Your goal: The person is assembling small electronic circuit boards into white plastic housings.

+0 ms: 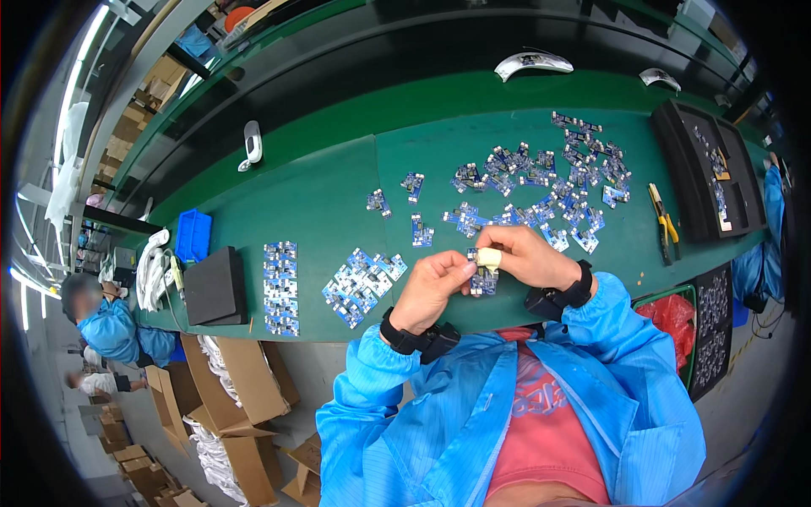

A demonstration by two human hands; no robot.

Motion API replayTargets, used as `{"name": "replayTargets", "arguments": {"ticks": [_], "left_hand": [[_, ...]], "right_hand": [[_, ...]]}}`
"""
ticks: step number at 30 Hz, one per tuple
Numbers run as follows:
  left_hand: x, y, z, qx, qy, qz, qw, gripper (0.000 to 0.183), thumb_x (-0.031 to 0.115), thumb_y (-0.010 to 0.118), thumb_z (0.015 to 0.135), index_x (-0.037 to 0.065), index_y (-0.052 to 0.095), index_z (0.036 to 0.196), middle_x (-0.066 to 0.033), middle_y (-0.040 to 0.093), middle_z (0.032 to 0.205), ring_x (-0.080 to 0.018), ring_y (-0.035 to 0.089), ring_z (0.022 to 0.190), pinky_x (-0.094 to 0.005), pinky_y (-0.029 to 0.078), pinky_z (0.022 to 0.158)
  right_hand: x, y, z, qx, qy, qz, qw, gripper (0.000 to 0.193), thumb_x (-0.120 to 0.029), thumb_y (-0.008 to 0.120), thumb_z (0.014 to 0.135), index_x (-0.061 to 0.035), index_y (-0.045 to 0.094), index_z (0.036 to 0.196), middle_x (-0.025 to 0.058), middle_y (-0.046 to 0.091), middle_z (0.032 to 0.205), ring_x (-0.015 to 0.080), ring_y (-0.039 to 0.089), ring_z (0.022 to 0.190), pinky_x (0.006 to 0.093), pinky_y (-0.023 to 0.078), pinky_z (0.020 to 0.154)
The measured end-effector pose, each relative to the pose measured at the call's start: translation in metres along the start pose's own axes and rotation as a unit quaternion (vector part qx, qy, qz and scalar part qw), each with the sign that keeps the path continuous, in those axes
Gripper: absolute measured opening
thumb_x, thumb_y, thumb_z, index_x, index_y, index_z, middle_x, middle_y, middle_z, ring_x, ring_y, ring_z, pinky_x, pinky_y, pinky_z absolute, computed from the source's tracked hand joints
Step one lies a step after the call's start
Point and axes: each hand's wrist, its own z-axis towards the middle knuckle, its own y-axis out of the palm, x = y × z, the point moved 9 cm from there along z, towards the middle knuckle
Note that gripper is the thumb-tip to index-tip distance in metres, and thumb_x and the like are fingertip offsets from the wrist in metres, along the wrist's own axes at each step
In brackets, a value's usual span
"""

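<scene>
Close to the table's near edge, my two hands meet over a small blue circuit board [483, 284]. My left hand [432, 290] pinches it between thumb and fingers from the left. From the right, my right hand [534, 258] closes on the same board. A pale yellow piece [488, 258] covers the right thumb area; whether it is a finger cover or a bit of tape I cannot tell. Many loose blue boards [507, 173] lie scattered beyond my hands. Left of my hands is a tight cluster of boards [359, 287], and further left a neat column of boards [280, 289].
Yellow-handled pliers [664, 221] and a black foam tray [708, 173] lie at the right. At the left are a black foam block [214, 287], a blue bin [193, 236] and white cables [153, 270]. Open cartons [245, 380] stand below the left edge; a person [110, 325] sits beyond.
</scene>
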Motion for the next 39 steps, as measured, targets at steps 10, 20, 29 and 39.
{"name": "replayTargets", "arguments": {"ticks": [10,20,29,39], "left_hand": [[0.018,0.012,0.016,0.017,0.016,0.017,1.000,0.016,0.016,0.057,0.096,0.002,0.063,0.092,-0.0008,0.063,0.079,-0.0089,0.057,0.069,-0.0225,0.046,0.065],[0.105,-0.068,0.077,0.191,0.231,0.583,0.755,0.029,0.013,0.063,0.087,-0.006,0.062,0.109,-0.0148,0.066,0.095,-0.0218,0.063,0.084,-0.0304,0.052,0.072],[0.077,-0.102,-0.082,0.196,0.088,0.762,0.611,0.084,0.030,0.083,0.066,-0.002,0.043,0.133,-0.0226,0.046,0.134,-0.0391,0.043,0.124,-0.0435,0.038,0.102],[0.080,-0.069,-0.101,0.219,0.185,0.692,0.663,0.089,0.005,0.083,0.056,0.003,0.041,0.134,-0.0209,0.041,0.122,-0.0391,0.043,0.114,-0.0439,0.038,0.099]], "right_hand": [[-0.006,-0.031,-0.028,0.136,-0.024,0.060,0.989,0.012,-0.011,0.060,0.091,0.0007,0.062,0.092,0.0047,0.063,0.080,0.0108,0.058,0.074,0.0260,0.047,0.066],[0.007,-0.119,-0.239,0.393,0.203,-0.207,0.873,0.009,-0.002,0.069,0.078,0.0039,0.065,0.084,0.0099,0.064,0.069,0.0124,0.060,0.064,0.0266,0.046,0.059],[0.003,-0.118,-0.315,0.363,0.229,-0.607,0.668,0.016,-0.013,0.068,0.083,0.0014,0.063,0.088,0.0221,0.059,0.067,0.0370,0.058,0.061,0.0405,0.044,0.056],[-0.005,0.032,-0.032,0.109,-0.004,0.014,0.994,0.049,-0.008,0.064,0.086,-0.0012,0.046,0.131,0.0165,0.062,0.112,0.0224,0.063,0.102,0.0343,0.052,0.085]]}}
